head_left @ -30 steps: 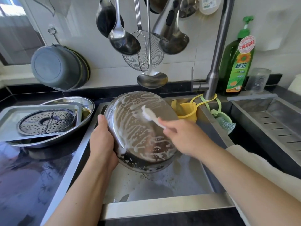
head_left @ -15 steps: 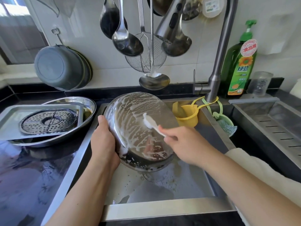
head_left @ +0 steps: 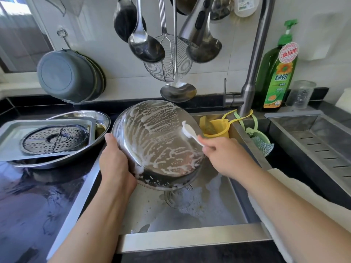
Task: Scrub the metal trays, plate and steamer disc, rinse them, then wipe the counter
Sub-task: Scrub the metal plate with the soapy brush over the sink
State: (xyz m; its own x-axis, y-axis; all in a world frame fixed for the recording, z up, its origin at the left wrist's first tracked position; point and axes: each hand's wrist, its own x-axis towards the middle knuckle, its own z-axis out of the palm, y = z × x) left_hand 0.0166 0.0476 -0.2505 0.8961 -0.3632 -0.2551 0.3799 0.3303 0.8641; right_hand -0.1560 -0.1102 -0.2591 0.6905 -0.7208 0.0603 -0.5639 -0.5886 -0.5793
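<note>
Here, my right hand pinches a white brush, its head touching the soapy plate. My left hand curls round the plate's left rim, holding it tilted above the sink. On the black counter to the left, the steamer disc lies on a flat tray, itself resting across an oval tray.

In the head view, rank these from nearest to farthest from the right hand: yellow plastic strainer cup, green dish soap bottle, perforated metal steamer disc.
1. Yellow plastic strainer cup, just beyond the right hand, in the sink corner.
2. Green dish soap bottle, back right by the wall.
3. Perforated metal steamer disc, far left on the counter.
</note>
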